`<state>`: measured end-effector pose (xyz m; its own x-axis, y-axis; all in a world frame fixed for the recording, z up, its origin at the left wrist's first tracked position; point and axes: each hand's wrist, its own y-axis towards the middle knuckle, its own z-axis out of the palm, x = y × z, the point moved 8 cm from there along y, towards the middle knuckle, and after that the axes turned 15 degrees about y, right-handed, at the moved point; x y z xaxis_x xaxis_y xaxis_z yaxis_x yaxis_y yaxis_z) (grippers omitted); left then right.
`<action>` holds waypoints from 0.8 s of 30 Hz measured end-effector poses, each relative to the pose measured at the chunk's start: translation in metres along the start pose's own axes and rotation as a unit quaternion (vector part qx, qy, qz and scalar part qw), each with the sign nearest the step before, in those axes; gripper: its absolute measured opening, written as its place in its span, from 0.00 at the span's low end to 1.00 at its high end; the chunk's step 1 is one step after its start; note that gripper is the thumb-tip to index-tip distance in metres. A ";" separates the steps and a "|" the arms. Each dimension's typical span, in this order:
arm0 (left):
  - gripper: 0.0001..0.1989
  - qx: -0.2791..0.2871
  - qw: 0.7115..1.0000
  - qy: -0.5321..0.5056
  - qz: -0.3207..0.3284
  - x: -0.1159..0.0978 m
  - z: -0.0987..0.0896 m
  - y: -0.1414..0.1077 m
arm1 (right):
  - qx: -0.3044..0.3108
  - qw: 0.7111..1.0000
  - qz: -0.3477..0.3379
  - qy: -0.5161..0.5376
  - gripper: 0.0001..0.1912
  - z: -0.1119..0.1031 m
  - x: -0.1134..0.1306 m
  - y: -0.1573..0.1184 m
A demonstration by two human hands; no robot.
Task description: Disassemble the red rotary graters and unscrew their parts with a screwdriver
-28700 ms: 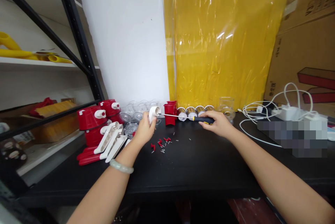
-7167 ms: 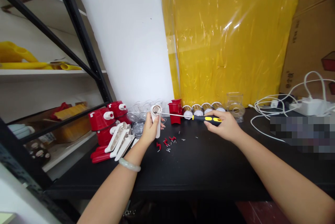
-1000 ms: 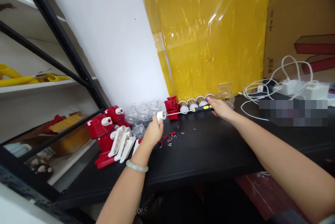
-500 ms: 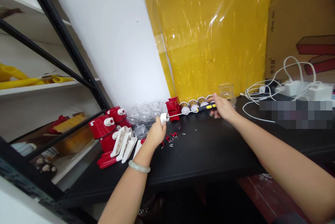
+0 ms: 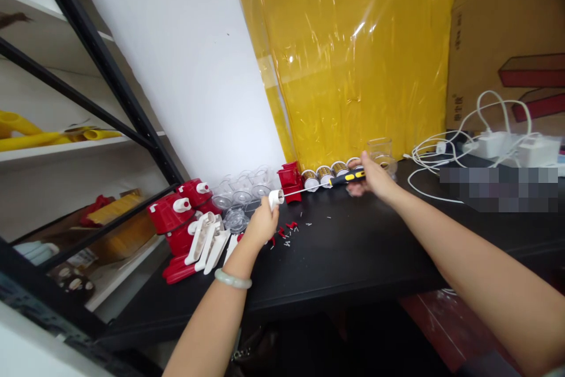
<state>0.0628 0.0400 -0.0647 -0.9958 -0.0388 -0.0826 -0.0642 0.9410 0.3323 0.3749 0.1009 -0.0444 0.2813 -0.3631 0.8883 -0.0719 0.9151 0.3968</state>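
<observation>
My left hand (image 5: 263, 222) is closed around a white plastic part (image 5: 276, 197) with a round open end turned to the right. In my right hand (image 5: 373, 180) is a screwdriver (image 5: 346, 178) with a black and yellow handle. Its long shaft runs leftward, and the tip reaches into the opening of the white part; the very end is hidden inside. On the black table below my left hand lie small red pieces (image 5: 291, 226) and several loose screws (image 5: 287, 242). A red plastic holder (image 5: 290, 182) stands just behind the shaft.
Red housings (image 5: 170, 213) and white handles (image 5: 215, 250) are gathered at the left, beside clear plastic cups (image 5: 242, 187). Patterned drums (image 5: 325, 176) line the back edge. White cables (image 5: 435, 153) and adapters lie at the right, near a cardboard box (image 5: 494, 30). A black-framed shelf (image 5: 108, 80) borders the left.
The screwdriver stays in the white part. The fingers of my right hand have shifted slightly on the handle. The whole view has moved a little.
</observation>
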 end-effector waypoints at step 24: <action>0.15 -0.013 0.999 -0.033 0.015 0.004 0.004 0.004 | 0.039 0.990 -0.117 0.073 0.20 0.001 0.014 0.001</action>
<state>0.0590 0.0448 -0.0677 -0.9910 0.0118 -0.1333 -0.0372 0.9327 0.3589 0.3781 0.0969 -0.0309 0.4339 -0.5284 0.7298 -0.0615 0.7907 0.6091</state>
